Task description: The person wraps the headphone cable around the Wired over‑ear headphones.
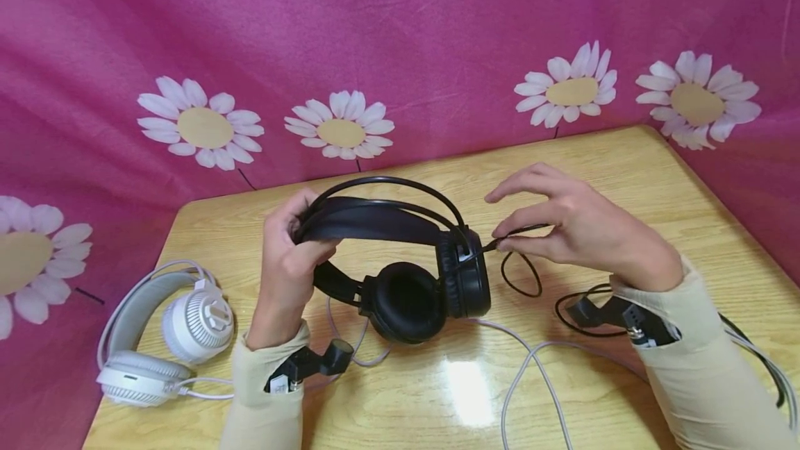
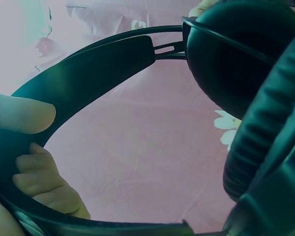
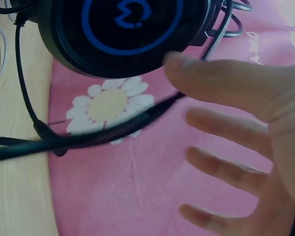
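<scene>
My left hand [image 1: 287, 255] grips the headband of a pair of black over-ear headphones [image 1: 381, 217], thumb on the inner pad and fingers curled round it. The headphones are held over the table, with the round ear cushion [image 1: 409, 301] facing me and the other ear cup [image 1: 471, 273] to the right. That cup's outer face, in the right wrist view, bears a blue ring [image 3: 132, 46]. Just right of it, my right hand [image 1: 562, 217] pinches the thin black cable [image 3: 113, 130] between thumb and index finger, the other fingers spread.
White headphones [image 1: 196, 321] lie at the left of the wooden table [image 1: 406, 401]. Their pale cord [image 1: 515, 384] runs across the front, and loops of black cable [image 1: 562, 307] lie at the right. A pink daisy-printed cloth [image 1: 431, 40] hangs behind.
</scene>
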Demonstrator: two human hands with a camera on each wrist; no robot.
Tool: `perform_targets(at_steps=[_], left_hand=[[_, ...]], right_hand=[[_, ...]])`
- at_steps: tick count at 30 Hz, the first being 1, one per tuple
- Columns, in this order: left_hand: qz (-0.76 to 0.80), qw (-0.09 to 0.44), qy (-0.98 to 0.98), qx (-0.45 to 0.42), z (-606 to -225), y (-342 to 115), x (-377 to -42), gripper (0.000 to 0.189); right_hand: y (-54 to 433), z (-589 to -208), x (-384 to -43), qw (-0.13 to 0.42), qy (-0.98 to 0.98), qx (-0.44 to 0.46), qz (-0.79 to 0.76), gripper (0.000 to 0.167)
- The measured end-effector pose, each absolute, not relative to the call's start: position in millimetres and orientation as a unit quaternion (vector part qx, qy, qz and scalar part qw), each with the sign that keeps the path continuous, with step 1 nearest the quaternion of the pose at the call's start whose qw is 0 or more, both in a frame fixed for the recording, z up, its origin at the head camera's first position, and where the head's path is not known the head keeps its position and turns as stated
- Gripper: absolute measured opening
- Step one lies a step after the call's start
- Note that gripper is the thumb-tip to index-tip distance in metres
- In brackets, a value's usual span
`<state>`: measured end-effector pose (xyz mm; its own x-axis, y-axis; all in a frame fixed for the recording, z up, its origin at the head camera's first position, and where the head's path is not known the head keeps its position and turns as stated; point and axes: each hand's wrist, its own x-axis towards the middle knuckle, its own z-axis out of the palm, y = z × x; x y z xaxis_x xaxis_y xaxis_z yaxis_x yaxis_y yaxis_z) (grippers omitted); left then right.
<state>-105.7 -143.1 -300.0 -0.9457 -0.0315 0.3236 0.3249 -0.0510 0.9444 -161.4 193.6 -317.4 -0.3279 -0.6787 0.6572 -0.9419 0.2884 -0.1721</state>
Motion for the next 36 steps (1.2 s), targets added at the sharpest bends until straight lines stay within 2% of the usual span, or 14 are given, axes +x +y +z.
perform_targets(at_steps=[4, 7, 8, 14, 16, 17, 19, 23, 26, 32, 36], left_hand=[[-0.717, 0.115, -0.678, -0.115, -300.1, -141.8, -104.2, 0.021], [-0.718, 0.11, -0.677, -0.12, -299.8, -141.0, -103.1, 0.02], [-0.718, 0.11, -0.677, -0.12, -299.6, -140.7, -102.8, 0.02], [-0.717, 0.112, -0.678, -0.116, -299.4, -139.8, -103.1, 0.02], [-0.718, 0.11, -0.677, -0.114, -299.9, -140.0, -103.7, 0.02], [-0.72, 0.108, -0.676, -0.114, -300.0, -140.1, -104.0, 0.021], [-0.726, 0.103, -0.67, -0.114, -300.5, -140.5, -104.8, 0.022], [-0.743, 0.094, -0.653, -0.117, -301.4, -141.7, -106.7, 0.025], [-0.744, 0.093, -0.651, -0.118, -302.1, -142.4, -107.6, 0.025], [-0.744, 0.1, -0.652, -0.101, -304.7, -144.9, -110.9, 0.026], [-0.753, 0.109, -0.644, -0.082, -303.4, -148.0, -113.0, 0.027]], right_hand=[[190.0, -323.8, -162.2, 0.208, -0.764, 0.55, 0.265, 0.027], [187.1, -326.4, -161.4, 0.21, -0.78, 0.539, 0.239, 0.008], [186.3, -326.8, -161.1, 0.216, -0.787, 0.531, 0.229, 0.008], [182.3, -323.7, -156.6, 0.242, -0.827, 0.464, 0.203, 0.066], [181.5, -321.5, -154.3, 0.247, -0.833, 0.45, 0.205, 0.079], [181.4, -320.1, -153.0, 0.249, -0.833, 0.448, 0.207, 0.08], [181.5, -317.7, -150.6, 0.259, -0.825, 0.458, 0.209, 0.071], [179.2, -314.2, -145.7, 0.295, -0.785, 0.496, 0.225, 0.019], [176.3, -314.0, -143.9, 0.306, -0.773, 0.508, 0.226, 0.028], [174.1, -318.1, -145.5, 0.261, -0.783, 0.511, 0.239, 0.003], [176.5, -318.1, -146.7, 0.254, -0.782, 0.517, 0.24, 0.005]])
